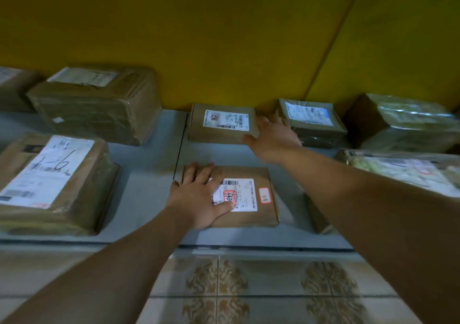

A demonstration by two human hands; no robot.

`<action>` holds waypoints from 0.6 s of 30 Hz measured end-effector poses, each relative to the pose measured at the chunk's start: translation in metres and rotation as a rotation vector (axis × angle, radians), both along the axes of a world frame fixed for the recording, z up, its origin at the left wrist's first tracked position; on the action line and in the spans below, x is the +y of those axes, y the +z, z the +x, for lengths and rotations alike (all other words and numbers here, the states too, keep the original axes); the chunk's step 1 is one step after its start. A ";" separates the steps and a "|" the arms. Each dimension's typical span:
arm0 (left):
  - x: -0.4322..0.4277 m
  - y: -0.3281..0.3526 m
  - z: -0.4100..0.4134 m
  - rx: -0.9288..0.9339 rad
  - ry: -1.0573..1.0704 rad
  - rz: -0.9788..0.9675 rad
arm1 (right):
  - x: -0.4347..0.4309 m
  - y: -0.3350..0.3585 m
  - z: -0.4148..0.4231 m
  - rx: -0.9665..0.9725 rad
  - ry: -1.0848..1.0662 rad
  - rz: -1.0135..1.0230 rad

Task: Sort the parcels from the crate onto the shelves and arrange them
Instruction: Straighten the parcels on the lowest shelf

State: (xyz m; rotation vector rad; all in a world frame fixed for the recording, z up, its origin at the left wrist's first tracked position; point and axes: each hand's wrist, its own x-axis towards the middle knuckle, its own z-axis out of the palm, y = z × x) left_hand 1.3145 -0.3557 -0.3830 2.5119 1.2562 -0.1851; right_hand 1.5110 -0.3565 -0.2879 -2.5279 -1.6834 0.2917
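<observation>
A flat brown parcel [258, 214] with a white label and a red stamp lies near the front of the grey shelf [149, 169]. My left hand [199, 194] rests flat on its left half, fingers straight. Behind it, against the yellow wall, lies a second flat parcel [221, 124] with a white label. My right hand [271, 137] touches that parcel's right edge, thumb at its near corner, fingers spread between it and a small taped box [311, 122]. The crate is out of view.
Large taped boxes stand at the back left [97, 104] and front left [54, 181]. Plastic-wrapped parcels sit at the back right [408, 122] and right [403, 169]. The yellow wall [224, 37] closes the back. Patterned floor tiles [249, 289] show below the shelf edge.
</observation>
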 end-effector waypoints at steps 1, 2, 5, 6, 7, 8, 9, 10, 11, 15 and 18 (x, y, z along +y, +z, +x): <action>0.000 0.002 0.000 0.002 -0.002 -0.013 | -0.009 0.009 -0.002 -0.030 0.009 -0.003; 0.000 0.005 0.001 0.007 -0.005 -0.025 | -0.018 0.019 -0.004 -0.055 0.018 -0.017; 0.001 0.017 0.002 0.039 -0.014 -0.057 | -0.045 0.045 0.001 -0.110 0.024 -0.045; 0.002 0.024 0.003 0.054 -0.024 -0.066 | -0.053 0.053 0.004 -0.129 0.014 -0.040; 0.003 0.031 0.005 0.062 -0.035 -0.078 | -0.061 0.063 0.006 -0.141 0.002 -0.027; 0.005 0.041 0.007 0.062 -0.044 -0.090 | -0.069 0.070 0.009 -0.148 -0.032 -0.026; 0.007 0.050 0.009 0.057 -0.055 -0.097 | -0.076 0.077 0.012 -0.141 -0.075 -0.031; 0.008 0.062 0.012 0.048 -0.071 -0.096 | -0.084 0.085 0.016 -0.131 -0.114 -0.030; 0.008 0.074 0.015 0.036 -0.088 -0.091 | -0.091 0.091 0.019 -0.123 -0.151 -0.033; 0.002 0.112 0.030 -0.077 -0.137 -0.063 | -0.114 0.110 0.032 -0.064 -0.268 -0.052; 0.000 0.127 0.047 -0.143 -0.171 -0.048 | -0.122 0.113 0.047 -0.038 -0.314 -0.030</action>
